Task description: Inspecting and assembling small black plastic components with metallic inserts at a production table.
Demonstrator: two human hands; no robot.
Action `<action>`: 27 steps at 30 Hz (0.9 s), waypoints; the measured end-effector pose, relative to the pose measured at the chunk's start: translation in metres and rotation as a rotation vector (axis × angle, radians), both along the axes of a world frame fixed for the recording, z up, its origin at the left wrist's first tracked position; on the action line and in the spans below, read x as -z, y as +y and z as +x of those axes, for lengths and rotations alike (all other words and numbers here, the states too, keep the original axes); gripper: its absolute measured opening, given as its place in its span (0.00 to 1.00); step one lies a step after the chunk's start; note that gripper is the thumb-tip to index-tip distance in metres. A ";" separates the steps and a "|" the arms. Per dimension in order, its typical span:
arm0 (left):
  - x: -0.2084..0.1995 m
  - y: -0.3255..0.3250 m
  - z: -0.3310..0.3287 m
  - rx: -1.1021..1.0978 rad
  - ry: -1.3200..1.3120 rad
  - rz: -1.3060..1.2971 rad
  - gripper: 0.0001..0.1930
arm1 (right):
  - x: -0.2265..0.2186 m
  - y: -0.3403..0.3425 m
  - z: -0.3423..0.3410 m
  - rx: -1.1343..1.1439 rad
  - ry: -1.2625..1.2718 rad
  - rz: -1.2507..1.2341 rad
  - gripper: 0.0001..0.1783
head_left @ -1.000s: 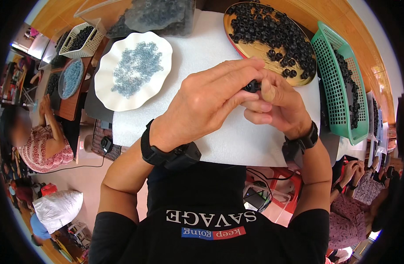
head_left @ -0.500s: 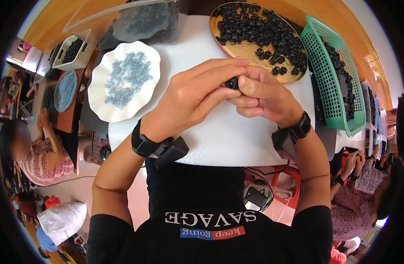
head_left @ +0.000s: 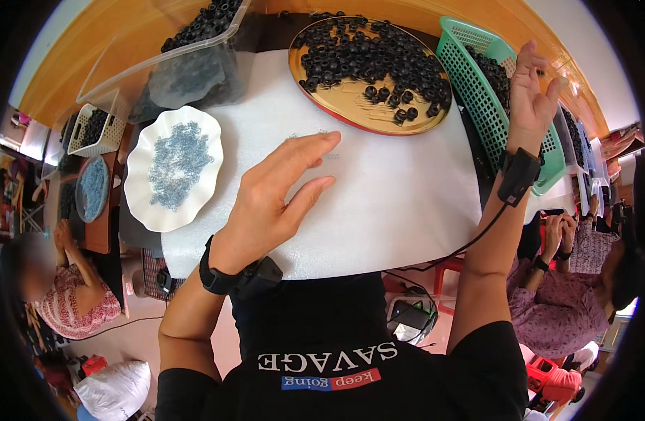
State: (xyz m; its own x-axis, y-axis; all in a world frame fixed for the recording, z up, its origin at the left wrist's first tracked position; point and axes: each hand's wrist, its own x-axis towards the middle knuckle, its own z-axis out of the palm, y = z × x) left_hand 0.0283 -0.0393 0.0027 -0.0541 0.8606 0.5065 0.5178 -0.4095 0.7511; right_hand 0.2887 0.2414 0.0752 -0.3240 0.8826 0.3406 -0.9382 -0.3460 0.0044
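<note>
Left hand (head_left: 277, 189) is spread flat and empty on the white foam mat (head_left: 400, 203); right hand (head_left: 532, 95) is open, empty, raised over the green basket (head_left: 470, 84) right of the mat.

A white scalloped plate (head_left: 196, 133) of grey-blue bits sits left — beside it a clear tub (head_left: 126, 74) of black rings.

At frame centre the left hand (head_left: 280, 193) lies open over the white foam mat (head_left: 400, 196); at upper right the right hand (head_left: 529, 95) is raised, empty, above the green basket (head_left: 477, 84).

One head-worn fisheye looks steeply down, close over the white mat (head_left: 400, 203).
</note>
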 end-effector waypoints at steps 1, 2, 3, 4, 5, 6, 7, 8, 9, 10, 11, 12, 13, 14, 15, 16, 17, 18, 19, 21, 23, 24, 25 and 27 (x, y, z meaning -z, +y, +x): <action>0.001 0.000 0.002 -0.007 -0.028 0.021 0.21 | 0.004 0.006 0.005 -0.026 -0.056 0.001 0.28; 0.000 -0.003 0.002 -0.006 -0.026 0.024 0.21 | 0.009 0.015 0.010 -0.052 -0.111 0.002 0.29; 0.000 -0.001 0.005 0.016 -0.052 -0.007 0.21 | 0.020 0.035 0.023 -0.091 -0.399 0.277 0.27; 0.001 -0.003 0.006 0.018 -0.073 -0.049 0.21 | 0.018 0.021 0.007 -0.090 -0.398 0.277 0.27; 0.002 -0.004 0.007 0.018 -0.072 -0.049 0.21 | 0.022 0.004 -0.013 0.118 -0.845 0.429 0.24; 0.004 -0.006 0.008 0.019 -0.082 -0.059 0.21 | 0.024 -0.016 -0.038 0.335 -1.284 0.575 0.21; 0.004 -0.007 0.008 0.023 -0.095 -0.067 0.20 | 0.026 -0.033 -0.055 0.378 -1.479 0.720 0.18; 0.005 -0.007 0.008 0.023 -0.094 -0.067 0.20 | 0.029 -0.043 -0.068 0.419 -1.675 0.864 0.14; 0.005 -0.006 0.009 0.030 -0.100 -0.074 0.20 | 0.040 -0.047 -0.078 0.504 -1.743 1.025 0.14; 0.004 -0.007 0.009 0.032 -0.105 -0.082 0.20 | 0.055 -0.049 -0.086 0.587 -1.801 1.191 0.13; 0.004 -0.007 0.009 0.030 -0.104 -0.083 0.20 | 0.064 -0.049 -0.091 0.765 -1.817 1.467 0.14; 0.004 -0.007 0.009 0.032 -0.098 -0.082 0.20 | 0.073 -0.052 -0.097 0.861 -1.779 1.625 0.15; 0.004 -0.008 0.008 0.035 -0.093 -0.081 0.20 | 0.078 -0.054 -0.099 0.829 -1.817 1.648 0.15; 0.004 -0.008 0.008 0.031 -0.093 -0.080 0.20 | 0.081 -0.056 -0.100 0.797 -1.855 1.671 0.15; 0.005 -0.008 0.007 0.033 -0.098 -0.076 0.20 | 0.080 -0.056 -0.102 0.795 -1.854 1.674 0.15; 0.005 -0.008 0.007 0.034 -0.104 -0.071 0.19 | 0.077 -0.056 -0.103 0.764 -1.871 1.665 0.15; 0.005 -0.008 0.007 0.032 -0.105 -0.071 0.19 | 0.075 -0.056 -0.103 0.732 -1.889 1.655 0.14; 0.005 -0.008 0.007 0.031 -0.115 -0.071 0.19 | 0.074 -0.057 -0.103 0.730 -1.886 1.658 0.14; 0.005 -0.008 0.007 0.031 -0.124 -0.071 0.19 | 0.073 -0.060 -0.103 0.764 -1.845 1.644 0.13; 0.005 -0.008 0.006 0.010 -0.153 -0.090 0.19 | 0.069 -0.067 -0.104 0.792 -1.799 1.632 0.12; 0.005 -0.007 0.004 -0.015 -0.181 -0.112 0.18 | 0.059 -0.077 -0.106 0.124 -1.698 1.041 0.11; 0.006 -0.007 0.004 -0.044 -0.230 -0.114 0.18 | 0.055 -0.085 -0.108 0.110 -1.690 1.047 0.11; 0.006 -0.007 0.003 -0.072 -0.280 -0.116 0.18 | 0.050 -0.094 -0.108 -0.081 -1.619 0.942 0.12; 0.003 -0.005 0.006 -0.115 -0.315 -0.090 0.18 | 0.042 -0.115 -0.112 -0.337 -1.424 0.843 0.16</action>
State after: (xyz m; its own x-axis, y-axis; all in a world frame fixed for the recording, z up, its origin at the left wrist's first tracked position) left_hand 0.0338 -0.0440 -0.0001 -0.2949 0.8802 0.3719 0.2936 -0.2869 0.9118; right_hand 0.1766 0.1261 0.0334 -0.8895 0.4527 -0.0612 0.0779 0.0183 -0.9968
